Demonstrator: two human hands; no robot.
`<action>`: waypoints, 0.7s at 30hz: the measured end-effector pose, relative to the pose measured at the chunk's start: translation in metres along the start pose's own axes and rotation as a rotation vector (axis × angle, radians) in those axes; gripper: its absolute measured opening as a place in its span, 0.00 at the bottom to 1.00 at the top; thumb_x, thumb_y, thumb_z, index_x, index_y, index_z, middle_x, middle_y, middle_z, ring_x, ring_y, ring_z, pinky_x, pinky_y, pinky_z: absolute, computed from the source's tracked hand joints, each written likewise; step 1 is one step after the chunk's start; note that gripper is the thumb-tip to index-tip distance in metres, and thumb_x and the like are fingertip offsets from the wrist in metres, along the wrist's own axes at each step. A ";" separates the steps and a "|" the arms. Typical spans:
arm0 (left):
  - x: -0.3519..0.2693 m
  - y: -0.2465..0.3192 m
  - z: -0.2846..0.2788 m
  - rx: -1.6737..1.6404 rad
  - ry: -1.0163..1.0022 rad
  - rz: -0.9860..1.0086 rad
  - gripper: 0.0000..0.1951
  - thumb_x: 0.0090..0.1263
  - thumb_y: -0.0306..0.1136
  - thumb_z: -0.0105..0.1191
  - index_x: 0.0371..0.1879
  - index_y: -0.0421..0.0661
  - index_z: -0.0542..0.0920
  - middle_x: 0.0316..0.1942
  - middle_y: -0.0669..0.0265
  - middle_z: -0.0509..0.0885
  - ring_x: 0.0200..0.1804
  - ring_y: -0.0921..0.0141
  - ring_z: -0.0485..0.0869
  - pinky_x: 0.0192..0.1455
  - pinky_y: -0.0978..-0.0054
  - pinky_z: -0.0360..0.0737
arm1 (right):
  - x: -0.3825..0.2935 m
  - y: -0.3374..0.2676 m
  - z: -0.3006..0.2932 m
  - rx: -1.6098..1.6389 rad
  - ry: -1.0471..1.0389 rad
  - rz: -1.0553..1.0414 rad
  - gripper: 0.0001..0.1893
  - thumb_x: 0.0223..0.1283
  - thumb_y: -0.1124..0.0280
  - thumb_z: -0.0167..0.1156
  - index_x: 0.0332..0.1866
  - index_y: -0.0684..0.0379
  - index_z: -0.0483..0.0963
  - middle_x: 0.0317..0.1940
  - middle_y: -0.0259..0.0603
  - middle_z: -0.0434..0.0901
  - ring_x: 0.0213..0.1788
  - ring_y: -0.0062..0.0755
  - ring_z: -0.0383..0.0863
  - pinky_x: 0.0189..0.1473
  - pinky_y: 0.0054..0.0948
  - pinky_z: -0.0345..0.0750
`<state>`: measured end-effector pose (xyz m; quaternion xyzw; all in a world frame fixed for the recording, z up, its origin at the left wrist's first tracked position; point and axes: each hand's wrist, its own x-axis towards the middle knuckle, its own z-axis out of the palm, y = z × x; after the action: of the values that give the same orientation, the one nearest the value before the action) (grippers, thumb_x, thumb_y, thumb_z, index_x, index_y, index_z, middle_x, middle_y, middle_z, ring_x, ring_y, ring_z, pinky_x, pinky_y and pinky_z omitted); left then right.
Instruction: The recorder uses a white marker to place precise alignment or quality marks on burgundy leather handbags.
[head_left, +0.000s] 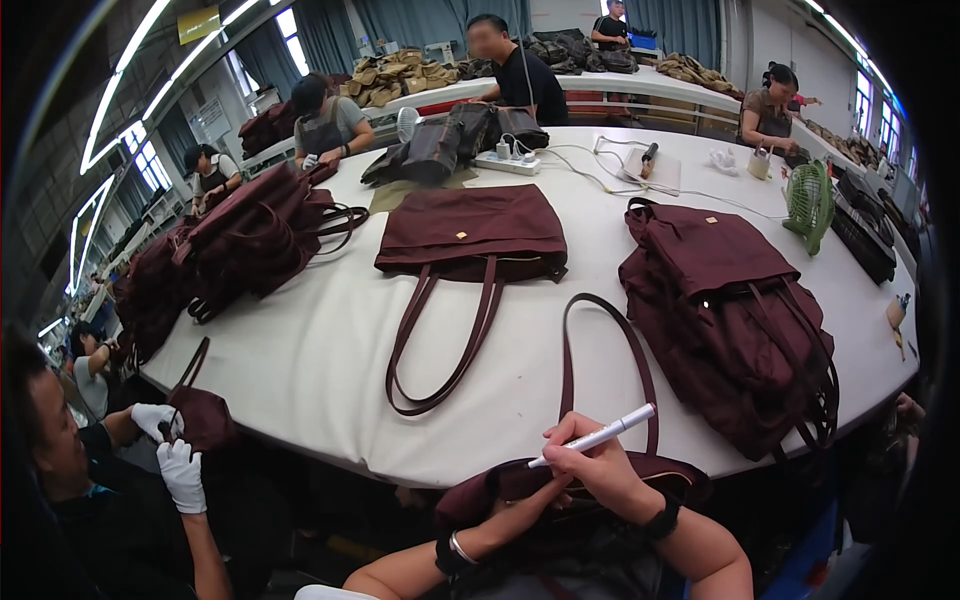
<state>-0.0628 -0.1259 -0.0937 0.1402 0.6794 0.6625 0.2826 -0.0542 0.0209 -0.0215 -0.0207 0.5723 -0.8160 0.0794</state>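
Note:
A white marker pen (600, 435) is held in my right hand (600, 469), slanting down to the left. Its lower end is at the dark maroon fabric bag (480, 484) at the table's near edge; whether it touches is unclear. My left hand (532, 501) grips this bag near its opening, its fingertips partly hidden behind my right hand. One long strap (568, 352) of the bag loops up onto the white tabletop (300, 390). Another maroon tote bag (469, 217) lies flat ahead, handles toward me and a small gold-coloured plate on its front.
Stacked maroon bags lie at right (727, 322) and left (225, 232). Farther back are dark bags (442, 146), a power strip (510, 161) with cables, and a green fan (810, 202). A co-worker's white-gloved hands (180, 472) hold a small maroon bag (206, 420) at left.

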 end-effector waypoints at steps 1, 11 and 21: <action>0.001 0.000 0.001 -0.027 -0.005 0.006 0.12 0.68 0.39 0.51 0.36 0.41 0.79 0.26 0.70 0.81 0.29 0.80 0.80 0.31 0.85 0.75 | -0.002 0.001 -0.002 -0.059 0.010 -0.017 0.06 0.57 0.75 0.58 0.31 0.61 0.67 0.23 0.32 0.72 0.25 0.16 0.72 0.29 0.16 0.73; 0.000 0.002 -0.002 -0.029 0.013 0.036 0.10 0.68 0.37 0.53 0.35 0.43 0.80 0.26 0.71 0.81 0.30 0.80 0.79 0.32 0.83 0.75 | 0.002 0.011 -0.008 0.071 -0.026 0.021 0.05 0.57 0.78 0.55 0.29 0.62 0.67 0.26 0.36 0.72 0.24 0.18 0.70 0.26 0.18 0.72; 0.011 -0.004 -0.010 0.111 -0.021 0.119 0.08 0.67 0.33 0.53 0.36 0.42 0.81 0.26 0.72 0.81 0.29 0.80 0.79 0.32 0.84 0.75 | -0.003 0.020 -0.017 0.024 0.042 -0.148 0.05 0.54 0.76 0.58 0.30 0.59 0.68 0.20 0.32 0.73 0.24 0.19 0.72 0.63 0.39 0.61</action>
<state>-0.0762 -0.1282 -0.1005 0.2027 0.7027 0.6377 0.2416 -0.0514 0.0305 -0.0454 -0.0452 0.5607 -0.8268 0.0070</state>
